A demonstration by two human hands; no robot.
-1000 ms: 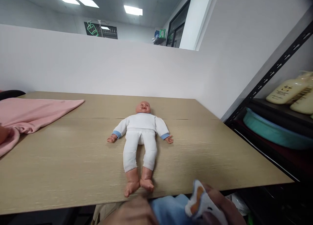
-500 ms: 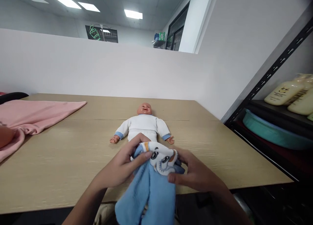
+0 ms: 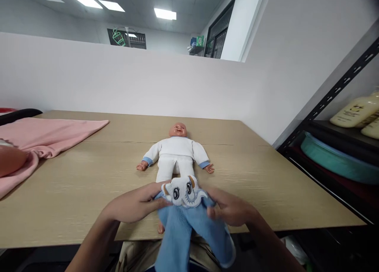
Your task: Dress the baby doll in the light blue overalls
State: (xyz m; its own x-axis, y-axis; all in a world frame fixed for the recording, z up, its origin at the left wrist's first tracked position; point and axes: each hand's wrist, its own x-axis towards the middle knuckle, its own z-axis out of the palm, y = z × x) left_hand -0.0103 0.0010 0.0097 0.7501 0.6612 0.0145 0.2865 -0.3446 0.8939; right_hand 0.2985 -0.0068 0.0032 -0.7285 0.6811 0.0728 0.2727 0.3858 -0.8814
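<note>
Blue fleece baby pants with a white embroidered animal face hang between my hands, the two legs dangling over the table's front edge. My left hand grips the waist at its left side, thumb on the front. At the other side of the waist, my right hand holds the fabric, its fingers partly hidden. Just beyond lies a baby doll on its back, in a white top with blue cuffs and white bottoms. The pants cover most of its lower legs; one foot shows below my left hand.
On the left of the wooden table lies a pink cloth with part of another doll on it. A black shelf rack at right holds pale yellow bottles and a teal basin. A white wall stands behind.
The pants' face side has levelled and the legs have swung apart, slightly to the right. More of the doll's white bottoms and a foot now show. Both hands keep hold of the waist.
</note>
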